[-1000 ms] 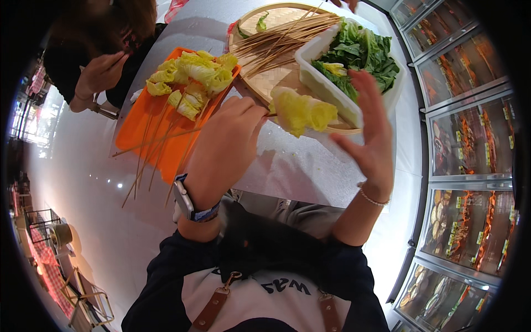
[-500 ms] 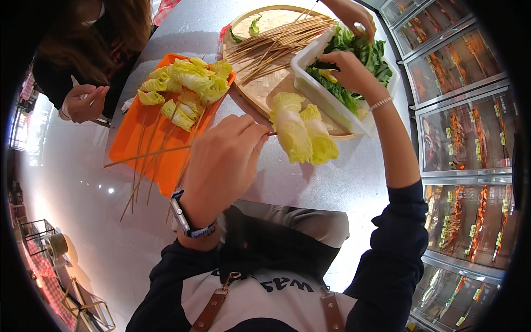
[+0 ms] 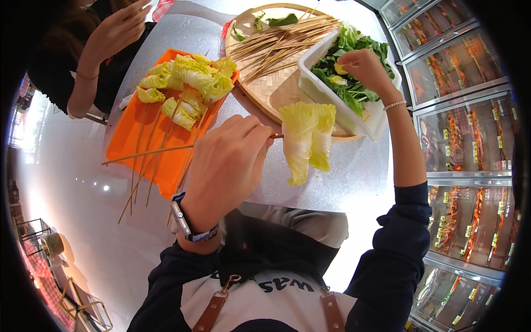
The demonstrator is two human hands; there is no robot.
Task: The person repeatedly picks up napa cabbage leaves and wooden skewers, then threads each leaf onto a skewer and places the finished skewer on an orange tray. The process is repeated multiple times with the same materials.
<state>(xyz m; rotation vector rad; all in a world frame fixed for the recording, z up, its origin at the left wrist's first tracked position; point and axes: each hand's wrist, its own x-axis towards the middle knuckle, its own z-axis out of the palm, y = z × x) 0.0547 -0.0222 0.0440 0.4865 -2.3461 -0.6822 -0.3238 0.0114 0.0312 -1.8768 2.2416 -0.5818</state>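
My left hand [image 3: 232, 157] is closed around a wooden skewer [image 3: 149, 155] that runs out to both sides of the fist. Two folded pale yellow cabbage leaves [image 3: 298, 138] are threaded on its right end, hanging above the table. My right hand [image 3: 365, 69] is over a white plastic tub [image 3: 326, 105] of leafy greens [image 3: 351, 94], fingers pinched together. A small yellow leaf piece [image 3: 338, 68] shows at its fingertips.
An orange tray [image 3: 124, 141] at left holds several skewers with cabbage [image 3: 202, 77]. A round woven bamboo tray [image 3: 282, 99] bears a pile of bare skewers [image 3: 282, 41]. Another person's hand [image 3: 119, 30] is at the upper left. Glass-fronted cases [image 3: 464, 133] line the right side.
My right hand has lifted from the greens with the yellow leaf piece. The cabbage on the skewer has swung round. Another hand has left the tub; a dark green leaf now lies on the bamboo tray.
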